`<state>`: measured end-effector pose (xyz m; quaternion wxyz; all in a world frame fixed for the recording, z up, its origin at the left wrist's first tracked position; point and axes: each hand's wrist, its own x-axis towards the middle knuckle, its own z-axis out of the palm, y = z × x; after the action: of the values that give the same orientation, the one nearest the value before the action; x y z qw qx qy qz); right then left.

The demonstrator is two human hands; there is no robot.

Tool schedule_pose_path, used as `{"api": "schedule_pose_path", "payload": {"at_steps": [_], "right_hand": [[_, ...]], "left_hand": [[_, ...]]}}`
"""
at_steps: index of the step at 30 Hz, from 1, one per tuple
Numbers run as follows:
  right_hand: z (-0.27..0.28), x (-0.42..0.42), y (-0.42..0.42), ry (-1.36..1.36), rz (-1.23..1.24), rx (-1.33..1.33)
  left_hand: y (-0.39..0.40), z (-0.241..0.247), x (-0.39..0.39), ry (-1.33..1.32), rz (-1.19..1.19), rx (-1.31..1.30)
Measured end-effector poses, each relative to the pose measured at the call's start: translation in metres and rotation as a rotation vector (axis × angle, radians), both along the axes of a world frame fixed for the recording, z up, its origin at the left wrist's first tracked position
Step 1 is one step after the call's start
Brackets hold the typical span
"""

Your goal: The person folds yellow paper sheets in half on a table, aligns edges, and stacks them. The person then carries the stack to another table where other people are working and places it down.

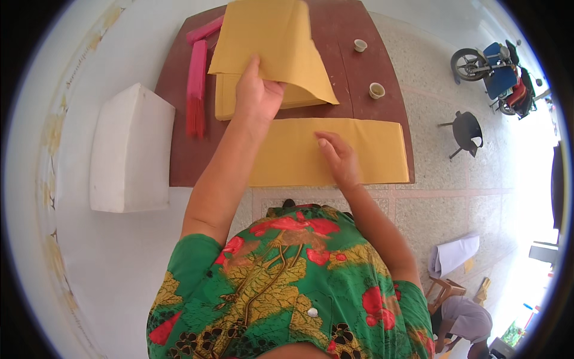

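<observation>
My left hand [260, 92] grips the near edge of a large yellow paper sheet [269, 40], thumb on top and fingers underneath. The sheet's right part is lifted and curved above a stack of yellow paper [226, 96] on the dark red table. My right hand [338, 159] is just over a long yellow paper strip or folded stack [381, 150] along the table's near edge, its fingers loosely curled with nothing seen between them. Whether it touches the paper I cannot tell. Left of the stack lie pink-wrapped bundles of red sticks [197, 85].
Two small white cups [376, 91] [360, 45] stand at the table's right side. A white box-like block [134, 152] is left of the table [179, 157]. A dark stool [466, 132] and motorcycles [497, 74] stand to the right; a person [466, 318] bends at lower right.
</observation>
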<state>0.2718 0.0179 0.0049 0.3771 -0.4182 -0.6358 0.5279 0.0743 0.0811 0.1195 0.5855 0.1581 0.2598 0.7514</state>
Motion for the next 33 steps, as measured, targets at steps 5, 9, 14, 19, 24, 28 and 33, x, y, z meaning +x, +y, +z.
{"api": "schedule_pose_path", "payload": {"at_steps": [5,9,14,19,24,28,33], "right_hand": [[0.023,-0.036,-0.013,0.975,0.398,-0.643],[0.058,-0.026,-0.011,1.291,0.197,-0.706],[0.051,0.028,0.009,1.387,-0.142,-0.578],[0.017,0.094,0.005,0.916,-0.516,-0.458],[0.002,0.113,-0.025,0.391,-0.698,-0.33],[-0.006,0.117,-0.03,0.296,-0.68,-0.372],[-0.004,0.126,-0.021,0.214,-0.725,-0.365]], "left_hand": [[-0.026,0.028,0.039,-0.175,-0.187,0.02],[-0.054,0.022,0.041,-0.287,-0.374,0.11],[-0.082,-0.007,0.025,-0.237,-0.296,0.006],[-0.106,-0.039,0.012,0.357,0.079,-0.21],[-0.137,-0.093,-0.03,0.913,0.142,-0.448],[-0.155,-0.119,-0.051,1.57,0.098,-0.506],[-0.154,-0.119,-0.054,1.626,0.031,-0.581]]}}
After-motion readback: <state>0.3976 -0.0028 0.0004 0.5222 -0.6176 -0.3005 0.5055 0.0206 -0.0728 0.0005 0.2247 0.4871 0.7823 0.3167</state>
